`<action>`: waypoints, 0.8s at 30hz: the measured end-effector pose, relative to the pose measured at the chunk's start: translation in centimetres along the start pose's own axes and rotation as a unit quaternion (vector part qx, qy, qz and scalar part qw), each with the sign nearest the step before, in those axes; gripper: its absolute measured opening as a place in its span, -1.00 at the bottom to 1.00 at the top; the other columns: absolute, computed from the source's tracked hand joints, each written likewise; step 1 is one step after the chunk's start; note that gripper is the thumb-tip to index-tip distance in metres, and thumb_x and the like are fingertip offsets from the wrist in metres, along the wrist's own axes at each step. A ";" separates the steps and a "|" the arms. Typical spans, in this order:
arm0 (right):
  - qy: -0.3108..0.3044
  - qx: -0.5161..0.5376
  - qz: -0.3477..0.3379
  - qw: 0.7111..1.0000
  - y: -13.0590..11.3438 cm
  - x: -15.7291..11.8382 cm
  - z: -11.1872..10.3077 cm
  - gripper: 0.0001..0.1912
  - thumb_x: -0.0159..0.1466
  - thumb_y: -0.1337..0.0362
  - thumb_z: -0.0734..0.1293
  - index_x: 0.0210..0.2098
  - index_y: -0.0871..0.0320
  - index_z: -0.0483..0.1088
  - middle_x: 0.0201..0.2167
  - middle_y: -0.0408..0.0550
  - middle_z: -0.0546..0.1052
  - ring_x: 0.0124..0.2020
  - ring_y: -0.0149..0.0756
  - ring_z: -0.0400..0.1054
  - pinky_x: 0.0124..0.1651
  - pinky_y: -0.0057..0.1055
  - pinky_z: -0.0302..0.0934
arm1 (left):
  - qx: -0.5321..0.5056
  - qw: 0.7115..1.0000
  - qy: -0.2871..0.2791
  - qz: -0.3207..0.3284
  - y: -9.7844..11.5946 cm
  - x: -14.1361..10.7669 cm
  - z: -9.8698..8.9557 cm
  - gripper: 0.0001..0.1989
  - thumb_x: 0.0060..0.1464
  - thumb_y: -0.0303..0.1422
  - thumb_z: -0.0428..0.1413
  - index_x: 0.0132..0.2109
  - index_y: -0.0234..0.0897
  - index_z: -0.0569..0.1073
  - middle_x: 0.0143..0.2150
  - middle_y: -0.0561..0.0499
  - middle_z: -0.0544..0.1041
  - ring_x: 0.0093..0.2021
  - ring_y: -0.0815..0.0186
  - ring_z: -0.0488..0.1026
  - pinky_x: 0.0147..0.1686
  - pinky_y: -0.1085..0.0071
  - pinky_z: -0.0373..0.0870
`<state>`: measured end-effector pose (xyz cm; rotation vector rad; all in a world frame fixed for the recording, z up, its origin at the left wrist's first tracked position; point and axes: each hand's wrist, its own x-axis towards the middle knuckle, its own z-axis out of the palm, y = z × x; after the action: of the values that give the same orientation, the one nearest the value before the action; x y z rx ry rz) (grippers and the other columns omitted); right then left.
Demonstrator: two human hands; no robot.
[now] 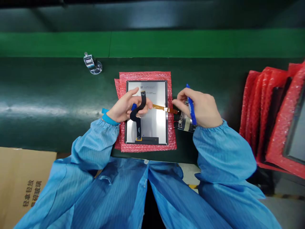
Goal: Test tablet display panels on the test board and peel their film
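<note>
A display panel (154, 127) lies back side up on red bubble wrap (145, 148). Its black flex cable (134, 116) rises from the lower edge and runs across the curled fingers of my left hand (124, 106). Between those fingers and a small circuit board (184, 124) stretches an orange ribbon cable (163, 108); its left end is at my fingertips. Some blue shows at my left index finger, partly behind the black cable. My right hand (202, 106), over the board, is closed on a blue pen-shaped tool (191, 109), its fingertips close to the ribbon's right end.
A metal hand tally counter (91, 64) lies at the back left of the dark green work surface (59, 95). On the right stand several panels in red bubble bags (262, 105). A cardboard box (26, 175) is at lower left, below the table edge.
</note>
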<state>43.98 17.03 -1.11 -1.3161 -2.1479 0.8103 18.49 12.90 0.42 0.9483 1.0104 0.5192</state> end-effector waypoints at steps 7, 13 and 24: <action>-0.170 0.113 -0.048 0.978 0.3 -0.1 0.5 -0.63 0.25 0.05 0.41 -0.41 0.12 0.19 -0.46 -0.19 0.43 -0.51 -0.45 0.19 -0.37 -0.44 0.08 | -0.120 0.992 -0.025 0.010 -0.1 0.0 0.2 -0.69 0.16 -0.14 -0.09 -0.35 -0.27 0.37 -0.59 0.12 0.17 -0.69 0.52 -0.18 -0.67 0.45 -0.06; -0.132 0.336 -0.024 0.932 -1.4 -0.7 1.3 -0.63 0.35 0.08 0.32 -0.39 0.09 0.07 -0.53 -0.23 0.34 -0.52 -0.45 0.24 -0.42 -0.46 0.09 | -0.059 0.983 0.103 0.138 -0.4 -0.5 1.3 -0.76 0.11 -0.25 0.18 -0.44 -0.28 0.39 -0.63 0.15 0.28 -0.70 0.56 -0.05 -0.69 0.51 -0.08; -0.087 0.340 -0.025 0.936 -3.3 -1.3 1.9 -0.65 0.32 0.18 0.37 -0.38 0.07 0.08 -0.46 -0.16 0.55 -0.38 -0.35 0.50 -0.31 -0.44 0.26 | 0.117 0.939 0.204 0.251 -1.2 -0.2 3.6 -0.88 0.06 -0.35 0.24 -0.40 -0.30 0.54 -0.65 0.11 0.42 -0.67 0.52 0.15 -0.65 0.48 0.01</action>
<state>41.18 14.20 -0.25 -0.8429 -1.7473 1.5185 21.54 10.56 0.25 1.3592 1.2193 1.0741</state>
